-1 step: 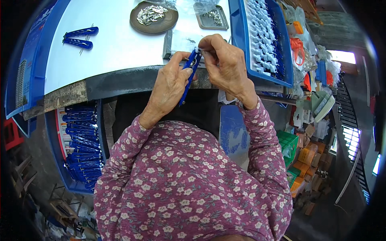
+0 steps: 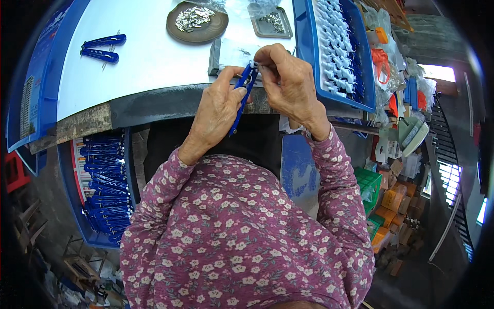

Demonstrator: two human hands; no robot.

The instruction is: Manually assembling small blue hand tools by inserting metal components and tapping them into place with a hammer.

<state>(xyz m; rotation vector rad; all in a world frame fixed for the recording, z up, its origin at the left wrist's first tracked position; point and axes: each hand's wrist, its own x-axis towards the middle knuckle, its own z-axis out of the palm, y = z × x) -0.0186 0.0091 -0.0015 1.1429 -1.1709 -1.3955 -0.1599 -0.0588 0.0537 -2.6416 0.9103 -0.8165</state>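
My left hand [image 2: 218,109] is closed round a pair of blue slotted handles [image 2: 237,119], holding them at a slant over the table's front edge. The handles' upper end shows a small pale piece and some metal. At that end my right hand [image 2: 292,77] has its thumb and forefinger pinched together; what lies between them is too small and covered to make out. Just beyond my hands is a flat grey-edged block [image 2: 214,57] with a clear plastic bag over it. Another pair of blue slotted handles [image 2: 105,47] lies spread on the white table at the left, with thin metal strips across it.
A brown round dish [image 2: 176,33] of small metal pins and a small tray [image 2: 267,36] of metal bits sit at the back. At right, a blue bin [image 2: 307,51] holds blue handles with pale wrapped ends. A lower left bin [image 2: 69,195] is piled with blue handles.
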